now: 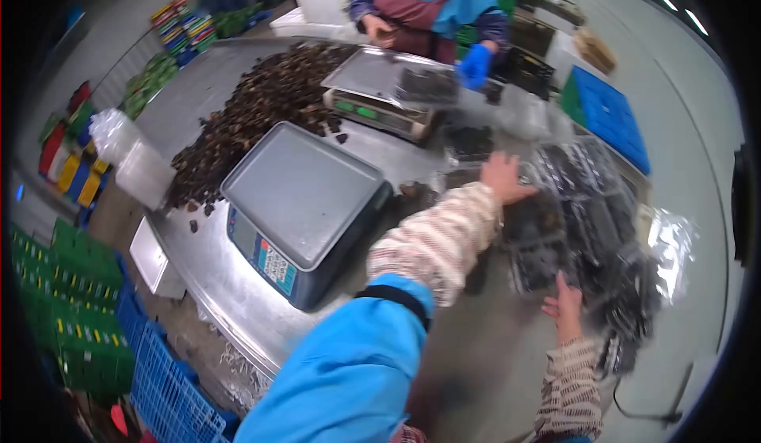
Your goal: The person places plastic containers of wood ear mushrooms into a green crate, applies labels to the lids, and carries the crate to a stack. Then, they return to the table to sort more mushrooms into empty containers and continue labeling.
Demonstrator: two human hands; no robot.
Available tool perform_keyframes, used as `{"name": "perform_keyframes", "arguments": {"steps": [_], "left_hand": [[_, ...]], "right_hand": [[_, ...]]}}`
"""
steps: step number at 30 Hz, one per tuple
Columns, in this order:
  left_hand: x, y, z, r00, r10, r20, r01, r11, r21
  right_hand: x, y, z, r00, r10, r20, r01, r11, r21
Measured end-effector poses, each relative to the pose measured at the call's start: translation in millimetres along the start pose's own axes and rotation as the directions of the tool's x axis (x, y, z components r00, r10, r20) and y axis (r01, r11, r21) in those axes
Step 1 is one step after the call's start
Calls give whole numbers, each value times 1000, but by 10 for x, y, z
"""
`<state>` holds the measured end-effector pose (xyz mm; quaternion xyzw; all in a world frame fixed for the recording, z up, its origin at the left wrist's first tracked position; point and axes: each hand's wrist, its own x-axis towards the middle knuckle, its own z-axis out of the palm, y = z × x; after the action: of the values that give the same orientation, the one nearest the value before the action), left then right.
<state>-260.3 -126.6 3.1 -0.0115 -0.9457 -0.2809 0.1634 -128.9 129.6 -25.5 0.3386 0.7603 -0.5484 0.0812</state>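
My left hand (507, 180) reaches across the table with its fingers spread, over the upper end of a clear plastic box (535, 217) with dark contents. Near the lower edge of another clear box (539, 267), my right hand (564, 307) has its index finger stretched out and thumb apart. Both hands are at the boxes' edges, and slight blur hides the exact contact. Right beside them lies a heap of similar filled boxes (598, 205), stacked and overlapping. Behind my left hand sits one more filled box (469, 143).
A grey scale (305, 193) stands left of my forearm. Beyond it, a pile of dark brown shell-like pieces (273, 86) covers the metal table (190, 237). Across stands a co-worker (432, 11) with one blue glove, beside a second scale (361, 78) bearing a box. A blue crate (610, 118) is right.
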Motion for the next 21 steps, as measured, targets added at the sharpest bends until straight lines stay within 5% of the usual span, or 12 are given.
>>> {"name": "perform_keyframes", "arguments": {"steps": [2, 5, 6, 8, 10, 14, 21], "left_hand": [[194, -30, 170, 984, -68, 165, 69, 998, -3], [258, -97, 422, 895, -68, 440, 161, 971, -178], [134, 25, 170, 865, -64, 497, 157, 977, -147], [-125, 206, -41, 842, -42, 538, 77, 996, -42], [-393, 236, 262, 899, -45, 435, 68, 997, -39], [-1172, 527, 204, 920, -11, 392, 109, 967, -228], [-2418, 1012, -82, 936, -219, 275, 293, 918, -266]], "right_hand": [[262, 118, 82, 998, 21, 61, -22, 999, 28], [429, 224, 92, 986, -83, 145, 30, 942, 335], [517, 283, -8, 989, -69, 134, 26, 954, 298], [531, 381, -179, 934, -77, 348, -59, 930, 363], [862, 759, -518, 930, -115, 348, -8, 943, 333], [-171, 560, -832, 964, -216, 152, 219, 976, 0], [-999, 554, -994, 875, -461, 149, 484, 846, -225]]}}
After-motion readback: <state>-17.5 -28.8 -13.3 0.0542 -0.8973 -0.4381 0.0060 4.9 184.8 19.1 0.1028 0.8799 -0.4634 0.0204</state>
